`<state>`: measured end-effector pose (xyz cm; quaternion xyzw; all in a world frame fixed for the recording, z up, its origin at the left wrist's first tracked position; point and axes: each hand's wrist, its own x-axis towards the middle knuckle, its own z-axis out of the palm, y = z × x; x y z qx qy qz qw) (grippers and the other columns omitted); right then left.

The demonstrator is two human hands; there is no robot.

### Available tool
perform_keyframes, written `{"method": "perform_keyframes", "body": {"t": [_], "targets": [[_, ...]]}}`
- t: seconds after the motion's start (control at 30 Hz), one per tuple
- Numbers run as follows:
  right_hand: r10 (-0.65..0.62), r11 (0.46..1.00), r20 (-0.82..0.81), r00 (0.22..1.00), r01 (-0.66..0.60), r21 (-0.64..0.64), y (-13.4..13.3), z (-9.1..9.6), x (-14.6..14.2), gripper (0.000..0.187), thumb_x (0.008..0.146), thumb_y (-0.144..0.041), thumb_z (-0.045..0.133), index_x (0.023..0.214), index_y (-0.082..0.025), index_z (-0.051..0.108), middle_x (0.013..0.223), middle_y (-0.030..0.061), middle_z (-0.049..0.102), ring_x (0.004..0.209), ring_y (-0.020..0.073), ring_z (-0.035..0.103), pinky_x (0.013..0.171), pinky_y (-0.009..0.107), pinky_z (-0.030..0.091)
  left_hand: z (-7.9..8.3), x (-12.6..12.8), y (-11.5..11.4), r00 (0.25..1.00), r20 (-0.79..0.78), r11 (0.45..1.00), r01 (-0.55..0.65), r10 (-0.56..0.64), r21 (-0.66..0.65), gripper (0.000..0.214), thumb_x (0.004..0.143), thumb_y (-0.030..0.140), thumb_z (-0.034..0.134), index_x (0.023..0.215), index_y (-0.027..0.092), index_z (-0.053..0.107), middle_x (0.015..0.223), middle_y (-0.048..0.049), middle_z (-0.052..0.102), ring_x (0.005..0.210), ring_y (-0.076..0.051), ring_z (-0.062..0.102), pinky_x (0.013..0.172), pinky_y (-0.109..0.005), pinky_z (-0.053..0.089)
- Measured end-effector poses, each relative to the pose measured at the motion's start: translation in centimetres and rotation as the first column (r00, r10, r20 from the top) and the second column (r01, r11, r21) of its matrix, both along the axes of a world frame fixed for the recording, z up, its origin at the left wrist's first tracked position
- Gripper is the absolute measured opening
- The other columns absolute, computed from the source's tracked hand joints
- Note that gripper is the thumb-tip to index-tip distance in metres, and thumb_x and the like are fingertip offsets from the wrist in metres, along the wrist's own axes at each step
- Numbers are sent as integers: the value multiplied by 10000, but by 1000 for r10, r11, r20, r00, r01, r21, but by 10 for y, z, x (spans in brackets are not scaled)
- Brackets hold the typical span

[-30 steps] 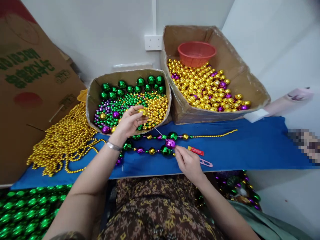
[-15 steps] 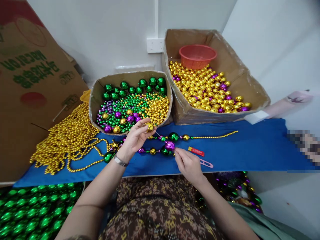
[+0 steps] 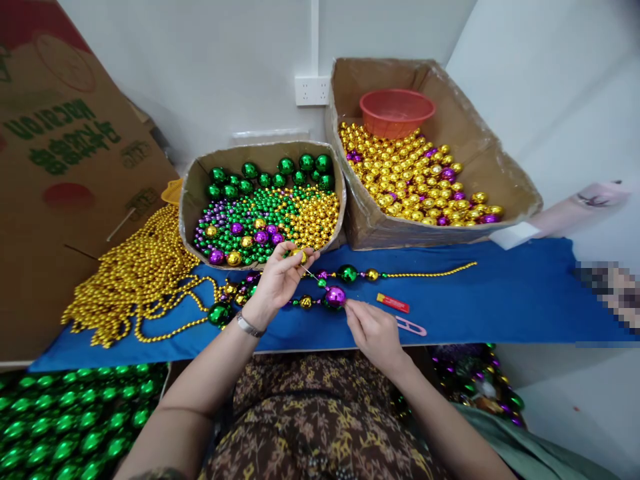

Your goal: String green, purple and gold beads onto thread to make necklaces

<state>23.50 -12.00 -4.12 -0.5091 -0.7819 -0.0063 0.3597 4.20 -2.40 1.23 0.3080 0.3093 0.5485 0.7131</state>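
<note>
A shiny gold bead (image 3: 299, 257) is pinched between the fingertips of my left hand (image 3: 276, 280), just in front of the smaller box. From it a thin string (image 3: 310, 272) slants down to a small green bead (image 3: 321, 283) and a large purple bead (image 3: 335, 297). My right hand (image 3: 376, 332) is closed at the far side of the purple bead, fingertips pressed together on the string; its end is hidden by the fingers. Behind and below the hands, finished-looking strands with a green bead (image 3: 347, 273) and gold bead (image 3: 371, 275) lie on the blue cloth (image 3: 480, 300).
A cardboard box (image 3: 187, 200) of mixed beads stands ahead, beside a larger box (image 3: 390, 233) with gold beads and a red basket (image 3: 397, 110). Gold bead chains (image 3: 130, 273) heap at left. A red-yellow lighter (image 3: 393, 303) and pink cutter (image 3: 411, 326) lie near my right hand.
My left hand has shifted slightly right and down with the gold bead. The purple bead and my right hand have moved slightly left, bringing the hands closer together.
</note>
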Motion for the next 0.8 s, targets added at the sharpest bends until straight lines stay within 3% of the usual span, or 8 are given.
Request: {"method": "perform_keyframes", "body": {"t": [0.17,0.47,0.63,0.8], "targets": [[-10,1000,25,1000,10,4,-1,1,1,225,961,-194,440,949,-157,661,768,56,724,659,150,671,646,239,476,0,3,-3,999,-45,999,-26,28,47,357,671,193,776,874,225,485,874,6,693,972,-194,673,961,-386,461],[-36,999,39,999,36,-9,-2,1,1,246,961,-203,437,944,-159,678,771,61,728,636,147,670,628,240,478,-16,21,-25,969,-189,949,-94,156,300,248,770,255,739,948,199,577,1007,-46,659,1013,-168,617,899,-295,462],[-27,1000,47,999,27,1,-10,-7,12,232,969,-218,433,976,-147,654,791,69,732,646,166,678,628,259,485,-32,34,-42,981,-105,969,-137,161,206,487,729,249,778,1138,235,514,1065,-43,637,984,-180,645,844,-315,500],[-25,994,-22,999,22,-103,-22,-17,22,206,976,-244,433,996,-157,618,803,61,726,653,170,684,635,265,494,-46,42,-55,984,-108,984,-131,144,117,507,697,243,805,1117,195,525,1070,-65,637,969,-173,641,857,-315,499]]}}
